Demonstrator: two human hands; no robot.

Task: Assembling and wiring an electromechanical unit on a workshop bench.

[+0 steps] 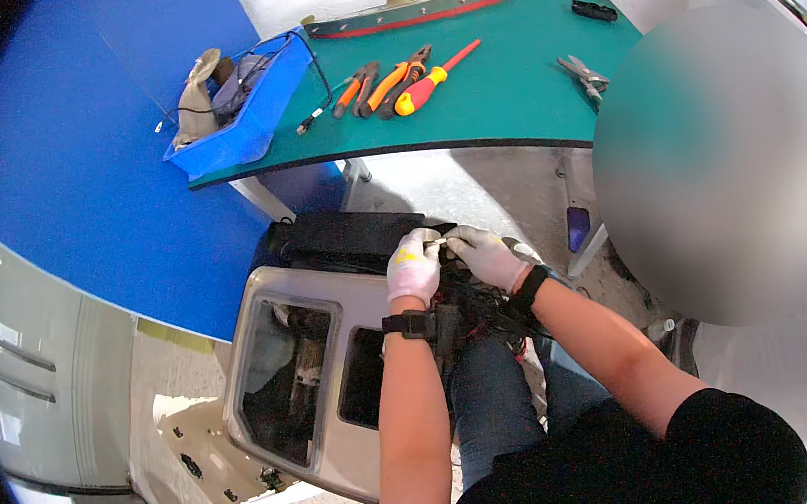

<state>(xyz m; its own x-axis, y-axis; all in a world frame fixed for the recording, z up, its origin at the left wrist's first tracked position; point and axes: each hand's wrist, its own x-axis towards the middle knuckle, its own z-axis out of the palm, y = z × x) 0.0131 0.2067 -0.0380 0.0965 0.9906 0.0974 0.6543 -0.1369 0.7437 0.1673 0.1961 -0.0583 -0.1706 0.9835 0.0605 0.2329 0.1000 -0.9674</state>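
Observation:
My left hand [413, 269], in a white glove with a yellow mark, is closed in a pinch. My right hand [488, 256], gloved too, meets it fingertip to fingertip. Between them shows a small white piece [439, 242], pinched from both sides; its exact kind is too small to make out. Under the hands lies a tangle of dark wires [475, 299], partly hidden by my wrists. Just left of it rests a large beige machine housing [352, 309] with a framed window, and a black part [346, 234] runs along its far edge.
A green workbench [524, 86] ahead carries pliers [369, 90], a red-yellow screwdriver [419, 94], snips [587, 78] and a long squeegee-like bar [409, 11]. A blue bin [243, 136] of cables sits at its left end. Left stand a blue panel [81, 171] and a beige shell [212, 457] on the floor.

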